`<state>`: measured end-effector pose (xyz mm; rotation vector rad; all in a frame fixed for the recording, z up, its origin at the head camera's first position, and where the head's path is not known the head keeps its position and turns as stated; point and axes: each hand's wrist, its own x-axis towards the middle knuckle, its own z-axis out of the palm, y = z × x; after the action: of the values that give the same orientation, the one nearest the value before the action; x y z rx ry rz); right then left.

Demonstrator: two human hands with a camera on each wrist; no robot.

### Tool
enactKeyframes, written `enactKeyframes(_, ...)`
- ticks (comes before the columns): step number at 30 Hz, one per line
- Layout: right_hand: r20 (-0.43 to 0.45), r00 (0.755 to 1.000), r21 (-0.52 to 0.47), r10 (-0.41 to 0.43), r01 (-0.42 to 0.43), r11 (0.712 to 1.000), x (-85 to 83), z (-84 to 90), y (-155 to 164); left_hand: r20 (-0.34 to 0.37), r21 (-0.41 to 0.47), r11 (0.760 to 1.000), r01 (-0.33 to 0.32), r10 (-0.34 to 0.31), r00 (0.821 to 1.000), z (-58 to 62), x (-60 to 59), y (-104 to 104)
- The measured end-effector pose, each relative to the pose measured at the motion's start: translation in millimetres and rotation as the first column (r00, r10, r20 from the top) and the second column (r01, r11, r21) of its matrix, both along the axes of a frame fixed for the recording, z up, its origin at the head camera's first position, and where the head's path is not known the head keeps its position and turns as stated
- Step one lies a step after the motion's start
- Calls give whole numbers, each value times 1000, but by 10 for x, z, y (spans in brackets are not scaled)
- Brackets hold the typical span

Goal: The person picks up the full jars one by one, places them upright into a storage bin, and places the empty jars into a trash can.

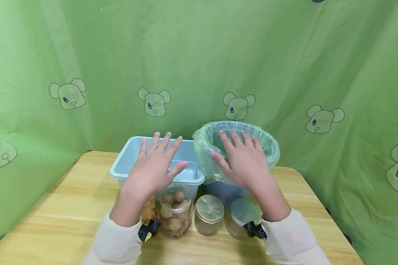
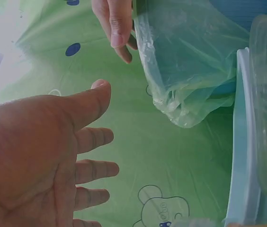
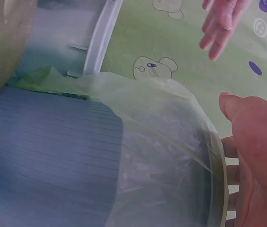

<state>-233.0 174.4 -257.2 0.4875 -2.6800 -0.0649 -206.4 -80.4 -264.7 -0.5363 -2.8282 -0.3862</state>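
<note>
Partly hidden behind the left hand (image 1: 152, 167), a fourth jar (image 1: 149, 211) could barely be made out. Both hands hovered with fingers spread, holding nothing: the left above the tub (image 1: 127, 162), the right hand (image 1: 243, 162) over the lined bin (image 1: 272, 147). Three jars stood in a row just before them on the surface (image 1: 53, 213): the nut jar (image 1: 175, 211) uncapped, the lidded jar (image 1: 209, 215), the third jar (image 1: 242, 217) partly hidden by a sleeve.

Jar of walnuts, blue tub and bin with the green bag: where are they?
jar of walnuts (image 1: 175, 212), head view, glass side.
blue tub (image 1: 123, 164), head view, left rim.
bin with the green bag (image 1: 273, 151), head view, bagged right rim.
</note>
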Motion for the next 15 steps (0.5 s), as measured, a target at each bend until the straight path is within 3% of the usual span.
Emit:
enactKeyframes(9,-70,989,31,128,-126,992,2,-39,-85,23,23,1000,-1,0,1000,0,41,-181)
enactKeyframes(15,-161,949,90,272,-260,961,2,-82,-152,40,36,999,-13,12,999,-14,51,-410)
